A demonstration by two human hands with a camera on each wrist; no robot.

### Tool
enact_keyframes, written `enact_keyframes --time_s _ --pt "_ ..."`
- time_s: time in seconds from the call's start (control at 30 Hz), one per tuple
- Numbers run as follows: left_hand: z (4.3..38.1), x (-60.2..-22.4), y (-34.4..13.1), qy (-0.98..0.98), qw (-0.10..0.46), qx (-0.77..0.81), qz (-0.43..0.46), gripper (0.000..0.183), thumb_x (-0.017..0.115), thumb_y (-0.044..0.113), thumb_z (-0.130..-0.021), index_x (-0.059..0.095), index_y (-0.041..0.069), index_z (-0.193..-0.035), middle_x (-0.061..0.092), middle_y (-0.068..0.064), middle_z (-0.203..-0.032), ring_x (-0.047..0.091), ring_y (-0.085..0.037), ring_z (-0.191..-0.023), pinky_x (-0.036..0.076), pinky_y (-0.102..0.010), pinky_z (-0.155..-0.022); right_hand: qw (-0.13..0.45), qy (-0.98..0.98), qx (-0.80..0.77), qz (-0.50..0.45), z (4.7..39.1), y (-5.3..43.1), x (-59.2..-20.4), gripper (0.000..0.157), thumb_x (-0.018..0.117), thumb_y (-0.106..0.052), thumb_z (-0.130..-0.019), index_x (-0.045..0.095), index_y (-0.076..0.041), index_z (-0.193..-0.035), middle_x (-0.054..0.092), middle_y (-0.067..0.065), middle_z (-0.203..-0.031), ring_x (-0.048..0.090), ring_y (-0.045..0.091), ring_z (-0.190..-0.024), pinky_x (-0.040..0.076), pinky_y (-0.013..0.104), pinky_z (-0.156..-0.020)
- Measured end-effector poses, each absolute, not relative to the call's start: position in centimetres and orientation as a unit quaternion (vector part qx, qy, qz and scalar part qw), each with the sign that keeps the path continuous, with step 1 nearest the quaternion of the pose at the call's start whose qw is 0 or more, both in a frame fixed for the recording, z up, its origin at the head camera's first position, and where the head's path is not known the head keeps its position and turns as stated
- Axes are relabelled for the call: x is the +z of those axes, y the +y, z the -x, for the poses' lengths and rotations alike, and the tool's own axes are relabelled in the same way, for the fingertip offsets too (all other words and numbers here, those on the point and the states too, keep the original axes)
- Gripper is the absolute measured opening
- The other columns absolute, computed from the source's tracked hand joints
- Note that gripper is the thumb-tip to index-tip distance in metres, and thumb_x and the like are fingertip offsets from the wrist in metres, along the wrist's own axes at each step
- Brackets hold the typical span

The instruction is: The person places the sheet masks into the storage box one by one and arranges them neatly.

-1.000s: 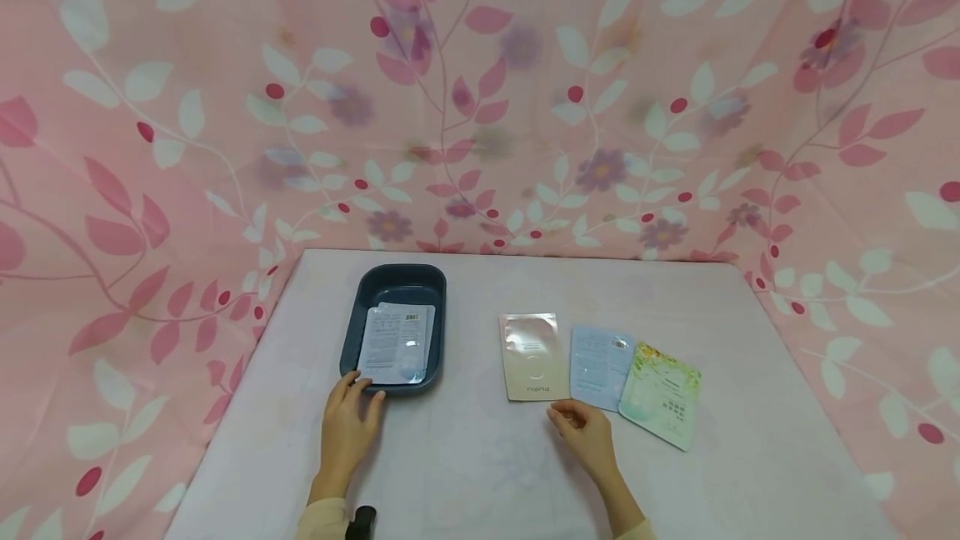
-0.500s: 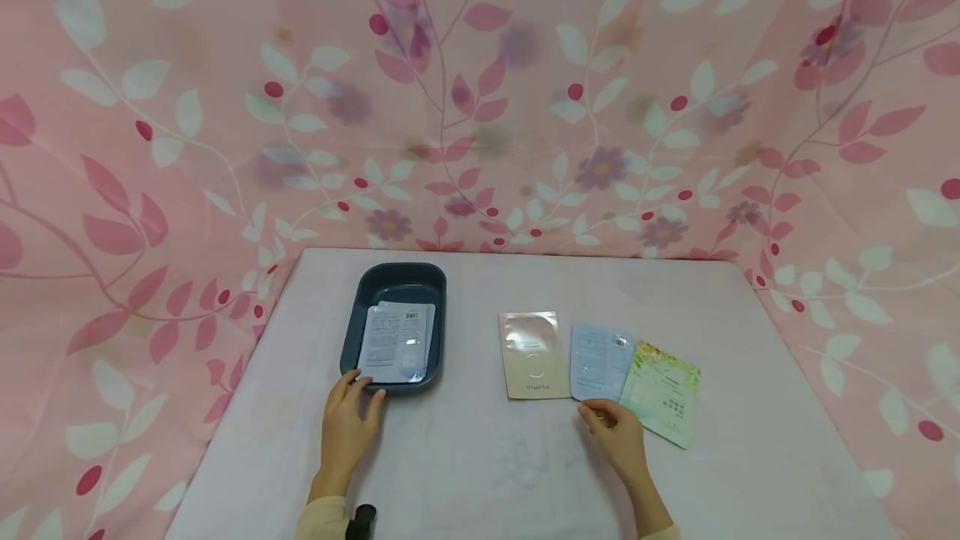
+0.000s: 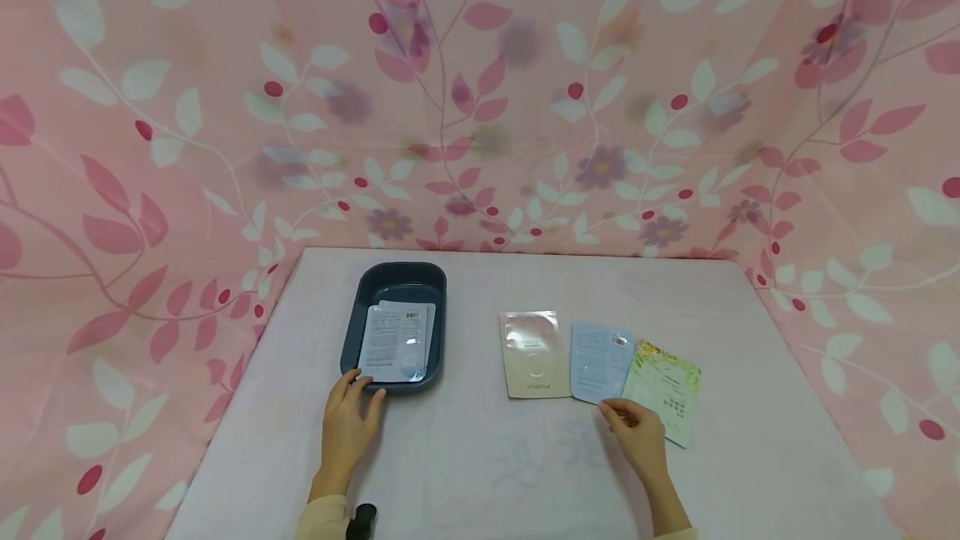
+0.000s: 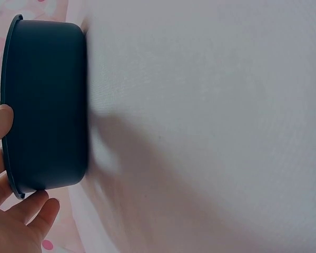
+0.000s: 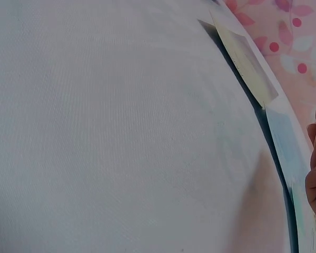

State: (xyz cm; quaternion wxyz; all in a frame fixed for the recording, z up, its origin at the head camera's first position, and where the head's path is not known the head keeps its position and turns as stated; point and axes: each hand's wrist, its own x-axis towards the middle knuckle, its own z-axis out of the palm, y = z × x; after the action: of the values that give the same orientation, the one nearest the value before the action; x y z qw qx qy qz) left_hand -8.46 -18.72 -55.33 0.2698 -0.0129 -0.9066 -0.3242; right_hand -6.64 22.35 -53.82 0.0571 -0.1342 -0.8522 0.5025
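Note:
At the left of the table in the head view is a dark blue tray (image 3: 405, 273) with pale printed sheet mask packets (image 3: 392, 344) lying in it. My left hand (image 3: 348, 432) grips the tray's near left corner, thumb on the rim (image 4: 10, 58) and fingers round the side. To the right, a gold packet (image 3: 534, 357), a light blue packet (image 3: 600, 361) and a green floral packet (image 3: 663, 386) lie in a row. My right hand (image 3: 637, 436), fingers loosely curled, is at the near edge of the blue and green packets; I cannot tell whether it touches them.
A white cloth covers the table (image 3: 480, 457). A pink leaf-patterned curtain (image 3: 480, 107) hangs behind and at both sides. A black object (image 3: 362, 522) shows beside the left sleeve (image 3: 322, 519).
My right hand has moved to the right, from below the gold packet to the near edge of the blue and green ones. The left hand, tray and packets stay in place.

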Motion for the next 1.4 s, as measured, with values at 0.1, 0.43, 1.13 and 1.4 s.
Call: enact_keyframes --time_s 0.1,0.43,1.13,1.4 --pt "8.5 -55.3 -18.7 -0.907 0.268 -0.324 0.011 0.029 0.076 0.006 -0.077 0.064 -0.009 -0.099 0.056 -0.028 -0.117 0.052 -0.043 -0.109 0.044 -0.055 -0.089 0.060 -0.857 0.493 0.137 6.4 23.0 -53.6 0.019 0.067 -0.011 -0.088 0.069 0.005 -0.096 0.069 0.018 -0.092 0.064 0.017 -0.066 0.050 0.020 -0.055" --pt "8.5 -55.4 -18.8 -0.907 0.271 -0.324 0.015 0.030 0.076 0.006 -0.077 0.064 -0.009 -0.099 0.056 -0.028 -0.117 0.052 -0.043 -0.108 0.044 -0.055 -0.088 0.101 -0.877 0.438 0.169 5.7 25.8 -53.9 0.014 0.068 -0.008 -0.086 0.070 0.004 -0.092 0.070 0.016 -0.087 0.058 0.001 -0.061 0.047 0.015 -0.054" --pt "8.5 -55.5 -18.8 -0.906 0.272 -0.325 0.013 0.029 0.076 0.006 -0.077 0.064 -0.009 -0.099 0.056 -0.027 -0.116 0.052 -0.043 -0.108 0.044 -0.055 -0.088 0.156 -0.894 0.372 0.198 4.1 28.9 -53.6 0.021 0.071 -0.011 -0.083 0.070 0.007 -0.092 0.069 0.021 -0.082 0.049 -0.011 -0.057 0.039 0.004 -0.051" --pt "8.4 -55.4 -18.7 -0.907 0.260 -0.330 0.007 0.030 0.075 0.007 -0.078 0.064 -0.009 -0.101 0.055 -0.027 -0.118 0.051 -0.043 -0.111 0.043 -0.055 -0.091 0.144 -0.904 0.336 0.222 3.8 30.6 -54.4 0.027 0.070 -0.011 -0.082 0.067 0.012 -0.096 0.068 0.023 -0.079 0.064 0.018 -0.059 0.041 0.010 -0.049"
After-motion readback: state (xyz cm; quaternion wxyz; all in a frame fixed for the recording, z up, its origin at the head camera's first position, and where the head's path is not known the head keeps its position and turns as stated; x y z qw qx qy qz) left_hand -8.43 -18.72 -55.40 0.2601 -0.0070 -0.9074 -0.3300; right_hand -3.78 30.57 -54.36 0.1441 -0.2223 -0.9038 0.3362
